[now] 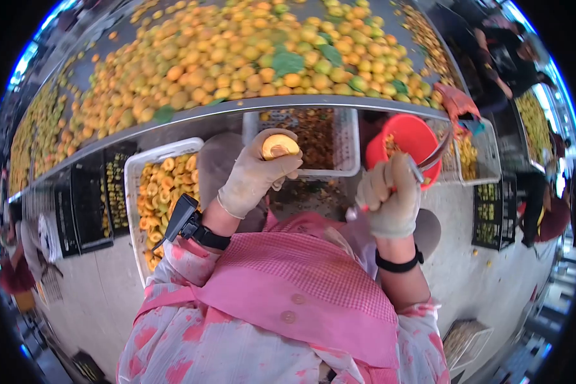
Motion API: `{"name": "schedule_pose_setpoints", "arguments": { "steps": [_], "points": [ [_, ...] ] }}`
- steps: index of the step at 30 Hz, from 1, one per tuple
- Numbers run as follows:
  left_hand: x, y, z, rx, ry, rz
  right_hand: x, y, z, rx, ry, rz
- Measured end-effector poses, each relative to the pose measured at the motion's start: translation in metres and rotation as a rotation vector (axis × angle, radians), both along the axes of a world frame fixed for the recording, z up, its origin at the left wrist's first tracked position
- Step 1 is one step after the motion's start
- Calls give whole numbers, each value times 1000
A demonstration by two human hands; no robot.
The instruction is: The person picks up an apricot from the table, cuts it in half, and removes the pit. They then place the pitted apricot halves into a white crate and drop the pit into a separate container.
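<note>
My left hand [260, 168], in a pale glove, holds a halved apricot [280, 147] with its cut face up and the brown pit showing in the flesh. My gloved right hand [390, 195] is closed around the handle of a knife [437, 152], whose curved metal blade points up and right across the red bucket [411, 137]. Some orange-brown bits lie inside that bucket. Below and left of my left hand stands a white crate [133, 192] filled with apricot halves [163, 189].
A metal table [237, 105] in front carries a large heap of whole apricots [237, 51] with green leaves. Beneath it sits a white crate [347, 141] of brown scraps. Black crates [86, 205] stand at the left. Other people [515, 61] are at the right.
</note>
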State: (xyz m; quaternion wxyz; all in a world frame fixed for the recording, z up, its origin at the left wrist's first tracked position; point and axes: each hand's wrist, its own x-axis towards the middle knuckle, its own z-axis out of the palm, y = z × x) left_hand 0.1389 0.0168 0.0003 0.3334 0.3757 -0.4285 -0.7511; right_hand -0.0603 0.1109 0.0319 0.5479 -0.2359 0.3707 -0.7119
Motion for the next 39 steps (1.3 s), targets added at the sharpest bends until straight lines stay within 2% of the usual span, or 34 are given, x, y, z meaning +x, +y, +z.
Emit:
{"name": "schedule_pose_setpoints", "arguments": {
  "steps": [2, 6, 10, 12, 13, 14, 16, 17, 19, 23, 25, 26, 28, 29, 31, 34, 35, 39],
  "points": [
    [-23, 6, 5, -28, -128, -103, -5, -11, 9, -131, 61, -102],
    [-58, 20, 17, -37, -217, -239, -4, -19, 23, -263, 226, -237],
    [-73, 29, 18, -15, -225, -305, -8, -16, 17, -242, 352, -304],
    [-77, 32, 18, -33, -221, -301, -12, -19, -2, -455, 44, -177],
    [-78, 33, 19, -51, -216, -294, -10, -25, -11, -598, -311, -106],
    [-79, 34, 19, -49, -217, -293, -12, -22, -17, -596, -313, -106],
    [-80, 35, 20, -91, -217, -282, -10, -14, -9, -501, 148, -217],
    [-81, 36, 19, -91, -217, -281, -10, -9, -7, -501, 148, -216],
    [-84, 40, 17, -113, -227, -224, -10, -1, -5, -167, 596, -311],
    [-84, 44, 8, -130, -259, -201, -13, -6, -16, -332, 685, -341],
    [-83, 45, 2, -242, -225, -167, -9, -4, -8, -269, 393, -268],
    [-83, 47, 3, -239, -224, -163, -9, -4, -10, -268, 394, -264],
    [-82, 48, 11, -195, -293, -185, -13, -8, -12, -294, 773, -279],
    [-81, 48, 10, -193, -292, -182, -16, -9, -11, -294, 773, -275],
    [-80, 47, 9, -216, -307, -209, -21, -14, -1, -423, 687, -83],
    [-76, 44, 5, -350, -303, -260, -12, -18, 19, -337, 542, -81],
    [-75, 44, 3, -349, -303, -260, -13, -20, 15, -380, 392, -8],
    [-74, 41, 5, -322, -286, -329, -17, -14, 10, -322, 533, 4]
  ]
}}
